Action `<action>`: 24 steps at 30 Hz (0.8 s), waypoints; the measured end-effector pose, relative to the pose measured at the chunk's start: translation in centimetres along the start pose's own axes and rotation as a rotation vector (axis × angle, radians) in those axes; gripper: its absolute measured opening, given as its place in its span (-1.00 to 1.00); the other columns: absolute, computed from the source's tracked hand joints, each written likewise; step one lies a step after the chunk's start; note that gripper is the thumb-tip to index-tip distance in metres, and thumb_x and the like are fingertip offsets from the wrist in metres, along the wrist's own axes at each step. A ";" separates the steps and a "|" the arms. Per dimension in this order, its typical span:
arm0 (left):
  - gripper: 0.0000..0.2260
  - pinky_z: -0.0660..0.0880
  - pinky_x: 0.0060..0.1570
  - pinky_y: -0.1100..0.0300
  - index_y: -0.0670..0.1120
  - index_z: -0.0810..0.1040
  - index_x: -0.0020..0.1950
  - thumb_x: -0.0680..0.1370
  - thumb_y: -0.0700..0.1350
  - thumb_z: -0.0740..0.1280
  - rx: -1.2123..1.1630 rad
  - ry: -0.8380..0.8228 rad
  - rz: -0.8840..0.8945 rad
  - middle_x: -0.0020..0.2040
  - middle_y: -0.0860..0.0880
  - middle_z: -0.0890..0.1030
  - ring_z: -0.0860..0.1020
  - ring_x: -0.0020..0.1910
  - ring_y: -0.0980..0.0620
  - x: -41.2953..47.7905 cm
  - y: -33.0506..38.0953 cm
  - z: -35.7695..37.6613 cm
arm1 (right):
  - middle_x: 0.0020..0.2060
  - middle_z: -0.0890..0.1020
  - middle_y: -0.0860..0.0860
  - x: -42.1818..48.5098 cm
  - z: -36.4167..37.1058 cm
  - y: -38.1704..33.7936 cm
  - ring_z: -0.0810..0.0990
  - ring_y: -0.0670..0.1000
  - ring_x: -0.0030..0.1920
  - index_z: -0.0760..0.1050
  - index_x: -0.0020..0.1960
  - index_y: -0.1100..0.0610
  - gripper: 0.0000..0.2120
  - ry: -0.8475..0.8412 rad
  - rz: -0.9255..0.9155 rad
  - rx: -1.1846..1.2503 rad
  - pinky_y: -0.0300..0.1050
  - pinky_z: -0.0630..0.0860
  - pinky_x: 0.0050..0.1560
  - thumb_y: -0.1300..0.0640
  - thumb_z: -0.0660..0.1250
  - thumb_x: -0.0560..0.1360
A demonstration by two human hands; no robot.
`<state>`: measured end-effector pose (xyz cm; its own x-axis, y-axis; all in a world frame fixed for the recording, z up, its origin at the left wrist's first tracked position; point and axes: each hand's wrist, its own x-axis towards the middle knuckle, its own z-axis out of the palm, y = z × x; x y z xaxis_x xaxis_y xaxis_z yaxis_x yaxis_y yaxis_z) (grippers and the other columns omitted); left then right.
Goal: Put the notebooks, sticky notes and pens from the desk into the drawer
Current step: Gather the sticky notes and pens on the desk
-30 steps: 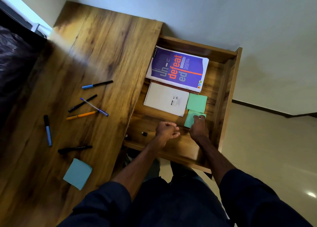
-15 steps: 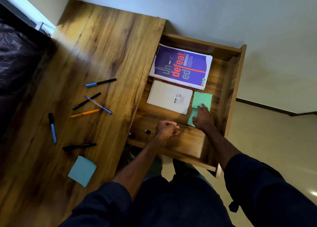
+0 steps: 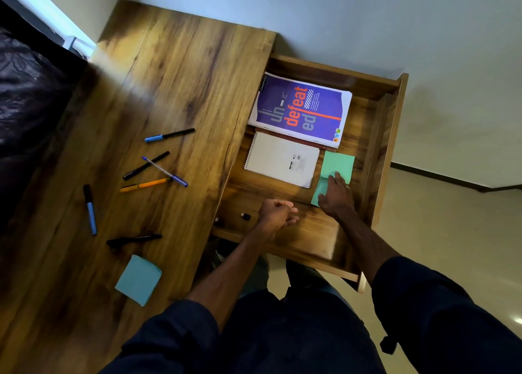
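right hand is lying flat on the green sticky notes in the drawer | left hand is hanging curled, holding nothing | pens are lying left of it

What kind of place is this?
Likely a study corner in a home or office: a wooden desk with loose pens, and an open drawer holding notebooks and sticky notes.
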<state>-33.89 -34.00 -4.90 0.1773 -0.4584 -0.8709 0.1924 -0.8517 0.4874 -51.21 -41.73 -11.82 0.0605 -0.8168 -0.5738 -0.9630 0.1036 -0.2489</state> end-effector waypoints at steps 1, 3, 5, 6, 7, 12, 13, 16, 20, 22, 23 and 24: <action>-0.82 0.67 -0.10 0.18 -0.19 0.58 0.20 0.60 -0.25 0.35 0.002 0.003 0.000 0.07 -0.12 0.69 0.71 -0.05 -0.03 0.0 0.0 0.0 | 0.62 0.07 0.16 0.0 0.0 0.1 0.08 0.19 0.60 0.08 0.59 0.20 -0.27 -0.012 -0.007 0.004 0.19 0.14 0.57 0.03 0.36 0.57; -0.82 0.68 -0.09 0.17 -0.18 0.59 0.20 0.60 -0.25 0.35 0.005 0.008 0.001 0.06 -0.12 0.70 0.72 -0.06 -0.02 0.1 -0.1 -0.2 | 0.61 0.07 0.17 0.2 0.0 0.2 0.10 0.20 0.60 0.08 0.58 0.21 -0.29 -0.023 -0.023 0.003 0.20 0.14 0.56 0.01 0.34 0.58; -0.82 0.68 -0.06 0.14 -0.18 0.59 0.20 0.60 -0.25 0.35 0.010 0.006 0.004 0.05 -0.11 0.70 0.72 -0.06 -0.02 0.2 -0.2 -0.3 | 0.61 0.08 0.18 0.3 -0.1 0.4 0.10 0.21 0.59 0.08 0.58 0.22 -0.30 -0.023 -0.040 0.002 0.20 0.15 0.56 0.00 0.32 0.59; -0.82 0.68 -0.06 0.14 -0.19 0.59 0.20 0.60 -0.26 0.35 0.012 0.003 0.006 0.05 -0.12 0.70 0.72 -0.06 -0.03 0.2 -0.3 -0.3 | 0.61 0.08 0.18 0.3 -0.1 0.4 0.10 0.21 0.60 0.08 0.58 0.22 -0.30 -0.028 -0.049 0.004 0.21 0.15 0.55 0.00 0.32 0.59; -0.82 0.68 -0.07 0.15 -0.19 0.59 0.20 0.60 -0.26 0.35 0.013 0.001 0.009 0.05 -0.12 0.70 0.72 -0.06 -0.03 0.2 -0.4 -0.3 | 0.61 0.07 0.18 0.4 -0.1 0.5 0.09 0.21 0.60 0.08 0.58 0.22 -0.29 -0.036 -0.053 0.009 0.22 0.15 0.55 -0.01 0.32 0.59; -0.82 0.68 -0.09 0.17 -0.19 0.59 0.20 0.61 -0.25 0.35 0.019 0.005 0.011 0.04 -0.11 0.70 0.72 -0.07 -0.02 0.2 -0.4 -0.3 | 0.62 0.08 0.15 -0.1 0.3 0.4 0.11 0.18 0.60 0.10 0.59 0.19 -0.32 0.015 -0.057 0.069 0.18 0.18 0.53 0.06 0.33 0.59; -0.82 0.68 -0.08 0.16 -0.19 0.59 0.20 0.61 -0.25 0.34 0.017 0.003 0.009 0.04 -0.12 0.70 0.72 -0.06 -0.02 0.2 -0.4 -0.4 | 0.61 0.12 0.14 -0.3 0.4 0.2 0.14 0.17 0.59 0.14 0.58 0.20 -0.35 0.052 -0.052 0.111 0.15 0.21 0.52 0.10 0.33 0.59; -0.82 0.68 -0.07 0.15 -0.21 0.58 0.20 0.61 -0.27 0.33 0.009 0.002 0.014 0.07 -0.14 0.69 0.71 -0.04 -0.04 0.1 0.0 -0.6 | 0.46 0.42 0.18 -1.5 0.6 -1.0 0.39 0.20 0.45 0.38 0.44 0.24 -0.53 0.204 -0.104 0.286 0.12 0.38 0.43 0.15 0.32 0.56; -0.82 0.68 -0.09 0.17 -0.19 0.59 0.21 0.60 -0.24 0.36 0.027 -0.001 0.099 0.08 -0.13 0.69 0.70 -0.03 -0.04 -1.0 1.1 -1.7 | 0.12 0.66 0.11 -2.7 0.1 -4.7 0.60 0.11 0.16 0.59 0.18 0.19 -0.77 0.428 -0.269 0.359 -0.13 0.50 0.15 0.27 0.30 0.55; -0.80 0.68 -0.02 0.10 -0.18 0.58 0.22 0.60 -0.22 0.37 0.044 -0.018 0.200 0.09 -0.12 0.69 0.71 0.00 -0.02 -1.6 1.7 -2.9 | 0.04 0.67 0.05 -3.5 -1.1 -7.9 0.61 0.03 0.07 0.62 0.10 0.16 -0.79 0.527 -0.354 0.432 -0.18 0.52 0.04 0.29 0.28 0.53; -0.80 0.68 0.00 0.07 -0.17 0.58 0.22 0.61 -0.22 0.36 0.043 -0.016 0.252 0.09 -0.11 0.69 0.71 0.01 -0.02 -2.1 2.2 -3.7 | 0.01 0.67 0.03 -3.9 -1.7 -9.7 0.59 0.00 0.04 0.62 0.07 0.15 -0.80 0.560 -0.405 0.472 -0.15 0.54 0.00 0.28 0.27 0.52; -0.82 0.67 0.01 0.04 -0.17 0.58 0.21 0.62 -0.23 0.34 0.043 -0.001 0.296 0.08 -0.10 0.69 0.71 0.00 -0.02 -2.5 2.7 -4.8 | -0.01 0.66 0.02 -4.1 -2.3 -11.5 0.58 -0.02 0.03 0.62 0.06 0.14 -0.80 0.575 -0.456 0.502 -0.13 0.55 -0.03 0.27 0.26 0.52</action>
<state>-29.22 -33.92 -1.10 0.2185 -0.6884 -0.6916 0.0912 -0.6913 0.7168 -40.99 -40.82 -4.82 0.1383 -0.9841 0.1117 -0.6409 -0.1749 -0.7474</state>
